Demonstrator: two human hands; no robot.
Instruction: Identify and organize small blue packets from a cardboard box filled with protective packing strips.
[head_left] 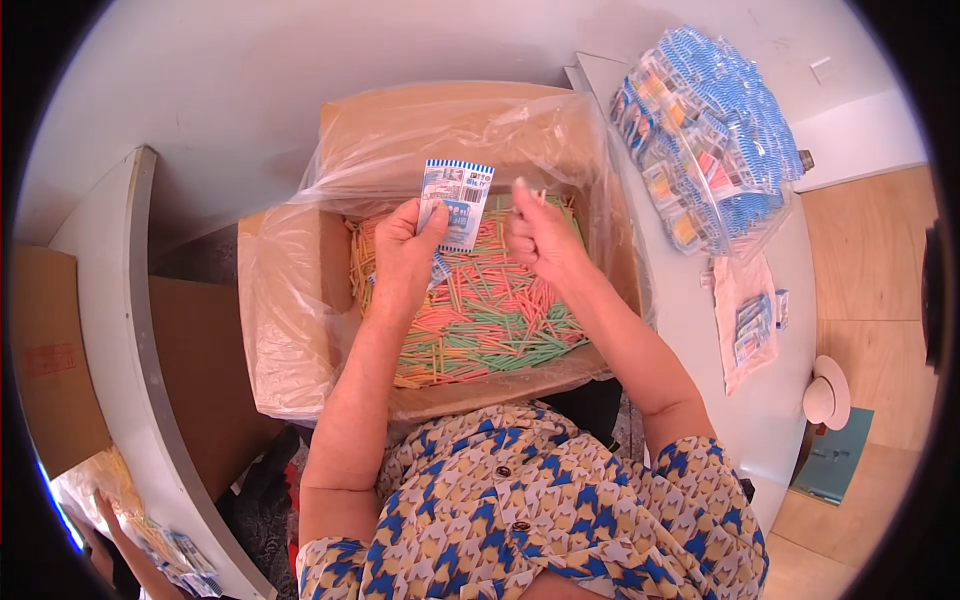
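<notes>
Carton (pixel 290 350) near white table (pixel 685 320) and wall (pixel 450 40)

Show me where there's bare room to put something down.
White table: a bare strip between the carton and the pink cloth; another patch nearer the person, below the cloth, beside the patterned sleeve. Crowded: the table's far end, under the clear tub of packets, and the carton's inside, filled with sticks beneath the left hand and right hand.
</notes>
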